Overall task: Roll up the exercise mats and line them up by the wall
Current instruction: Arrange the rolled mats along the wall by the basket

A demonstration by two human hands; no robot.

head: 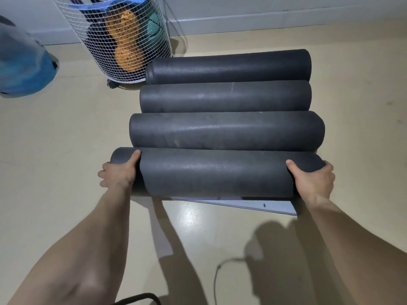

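Observation:
Several dark grey rolled exercise mats lie side by side on the beige floor, stretching toward the wall. The nearest rolled mat is gripped at both ends: my left hand clasps its left end, thumb on top, and my right hand clasps its right end. It touches the second rolled mat. Behind that lie a third rolled mat and the farthest rolled mat, close to the wall. A pale flat sheet edge sticks out under the nearest roll.
A white wire-mesh basket holding orange and teal items stands at the back, left of the farthest mat. A blue-grey bag sits at the far left. A thin cable and a dark curved bar lie near the bottom.

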